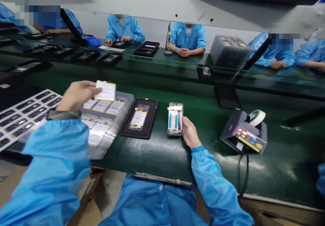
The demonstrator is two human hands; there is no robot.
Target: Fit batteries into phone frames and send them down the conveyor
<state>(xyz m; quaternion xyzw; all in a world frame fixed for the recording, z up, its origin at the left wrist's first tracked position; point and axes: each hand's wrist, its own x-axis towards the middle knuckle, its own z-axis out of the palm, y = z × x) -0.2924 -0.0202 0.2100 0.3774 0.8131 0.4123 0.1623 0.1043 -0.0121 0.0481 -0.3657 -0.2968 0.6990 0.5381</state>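
Observation:
My left hand (76, 95) holds a flat white battery with a yellow edge (106, 90) just above a clear plastic tray (122, 116) that carries several more such batteries. My right hand (189, 132) grips an open phone frame (175, 118) by its right side, its inside facing up, low over the green conveyor belt (157, 151). Between my hands a second phone frame (138, 117) lies in a black holder tray (149, 122) on the belt.
A tray of small dark parts (22, 112) lies at my far left. A grey tape dispenser with coloured buttons (245, 134) stands to the right, its cable hanging over the belt's edge. Several people in blue coats sit at the far side, with black trays and a stacked crate (230, 49).

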